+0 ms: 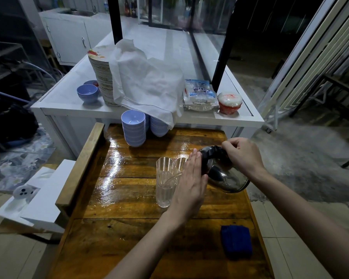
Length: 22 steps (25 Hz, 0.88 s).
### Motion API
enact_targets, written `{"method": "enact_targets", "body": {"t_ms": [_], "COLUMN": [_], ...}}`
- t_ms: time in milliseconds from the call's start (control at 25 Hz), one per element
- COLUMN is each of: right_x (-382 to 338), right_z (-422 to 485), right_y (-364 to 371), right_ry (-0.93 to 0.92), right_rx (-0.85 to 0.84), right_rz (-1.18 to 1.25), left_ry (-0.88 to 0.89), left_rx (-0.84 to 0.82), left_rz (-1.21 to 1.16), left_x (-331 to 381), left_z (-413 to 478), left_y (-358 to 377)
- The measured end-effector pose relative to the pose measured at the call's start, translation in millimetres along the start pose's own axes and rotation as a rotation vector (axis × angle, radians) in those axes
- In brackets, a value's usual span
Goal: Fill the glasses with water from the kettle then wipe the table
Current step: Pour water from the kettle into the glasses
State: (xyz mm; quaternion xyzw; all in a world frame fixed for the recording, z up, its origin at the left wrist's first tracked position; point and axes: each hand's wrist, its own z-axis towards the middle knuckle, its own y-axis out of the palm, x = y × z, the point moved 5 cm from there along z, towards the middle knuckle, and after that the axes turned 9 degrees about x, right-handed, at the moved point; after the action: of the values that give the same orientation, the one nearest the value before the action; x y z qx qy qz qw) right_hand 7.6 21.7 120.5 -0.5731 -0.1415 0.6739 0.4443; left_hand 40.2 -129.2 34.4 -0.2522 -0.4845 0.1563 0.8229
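Observation:
A metal kettle (226,178) is tilted to the left over the wooden table (117,198), its spout at a tall ribbed glass (165,182) that holds some water. A second ribbed glass (180,164) stands just behind it, partly hidden by my left hand. My right hand (240,154) grips the kettle's black handle from above. My left hand (189,182) lies flat with straight fingers against the kettle's lid side. A folded blue cloth (236,241) rests on the table at the near right.
Two stacks of lilac bowls (133,127) stand at the table's far edge. Behind is a white counter (69,101) with a plate stack, white cloth (145,83), a packet and a red-and-white tub (229,102). A white box (42,198) sits left of the table.

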Motion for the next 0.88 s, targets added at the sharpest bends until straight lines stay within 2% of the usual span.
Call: {"method": "enact_targets", "body": {"t_ms": [320,520,720,880], "right_x": [4,15,42,68], "right_z": [5,5,2,-2], "right_y": [2,-1,-1,-2], "right_ry": [0.021,0.103,0.283,0.505], "right_rx": [-0.017,0.003,0.016,0.086], "right_rz": [0.024,0.063,0.192,0.293], "left_ry": [-0.004,0.01,0.068,0.102], "left_rx": [-0.01,-0.03,-0.048,-0.073], "left_rz": [-0.002,0.021,0.081,0.093], "left_x": [-1,0,9,20], "left_z": [3,7,16,26], "left_y": [-1,0,4,12]}}
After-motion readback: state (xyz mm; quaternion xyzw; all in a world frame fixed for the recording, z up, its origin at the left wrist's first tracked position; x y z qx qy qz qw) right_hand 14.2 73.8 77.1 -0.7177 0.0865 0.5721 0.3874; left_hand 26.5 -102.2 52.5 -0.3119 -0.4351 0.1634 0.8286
